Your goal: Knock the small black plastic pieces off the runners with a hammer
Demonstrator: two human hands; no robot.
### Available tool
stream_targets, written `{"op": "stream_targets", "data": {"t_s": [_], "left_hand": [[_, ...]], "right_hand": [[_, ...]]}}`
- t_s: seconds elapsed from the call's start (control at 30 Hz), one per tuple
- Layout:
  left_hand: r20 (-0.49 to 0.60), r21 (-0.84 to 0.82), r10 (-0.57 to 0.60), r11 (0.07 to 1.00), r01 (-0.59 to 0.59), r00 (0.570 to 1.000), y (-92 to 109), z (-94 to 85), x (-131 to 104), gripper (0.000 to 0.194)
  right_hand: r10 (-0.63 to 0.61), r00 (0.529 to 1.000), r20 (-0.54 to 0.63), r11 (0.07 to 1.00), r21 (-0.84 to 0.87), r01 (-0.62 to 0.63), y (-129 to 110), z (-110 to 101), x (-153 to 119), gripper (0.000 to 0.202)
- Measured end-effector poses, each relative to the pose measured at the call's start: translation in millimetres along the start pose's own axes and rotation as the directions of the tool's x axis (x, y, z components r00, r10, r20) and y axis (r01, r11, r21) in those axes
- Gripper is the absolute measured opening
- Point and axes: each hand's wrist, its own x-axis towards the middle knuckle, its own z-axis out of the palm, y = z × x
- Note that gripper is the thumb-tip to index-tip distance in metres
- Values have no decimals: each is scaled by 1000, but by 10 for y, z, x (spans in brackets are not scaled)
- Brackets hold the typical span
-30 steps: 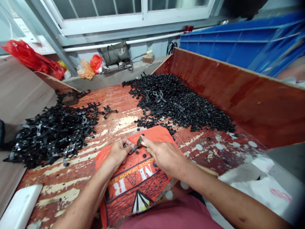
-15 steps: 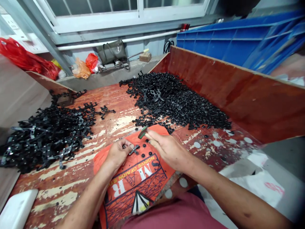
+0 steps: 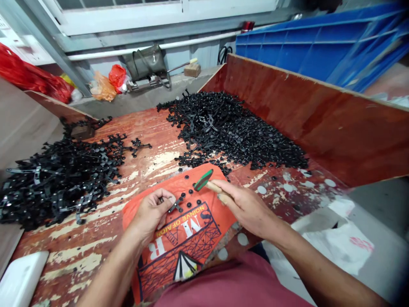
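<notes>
Black plastic sprue in left hand, right hand – green-tipped wooden tool

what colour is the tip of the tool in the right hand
Green with a red edge, on the small wooden-handled tool in the right hand; head view.

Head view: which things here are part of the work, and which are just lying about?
In use: left hand holding a black part; right hand holding a tool; orange bag; part piles.
Lying about: red bags, handbag, blue crates.
</notes>
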Motion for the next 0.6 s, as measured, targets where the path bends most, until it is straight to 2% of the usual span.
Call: {"op": "stream_targets", "data": {"t_s": [0.27, 0.47, 0.6], "left_hand": [[41, 15, -48, 999, 48, 998, -132, 149, -7, 43], [18, 145, 121, 982, -122, 993, -243, 151, 87, 32], [5, 228, 136, 964, -134, 991, -292, 124, 128, 28]], "right_hand": [[140, 990, 5, 984, -115, -138, 59, 54, -241, 39], [130, 988, 84, 977, -179, -114, 38, 80, -296, 34], [107, 982, 154, 966, -251, -66, 2, 87, -294, 33]]}}
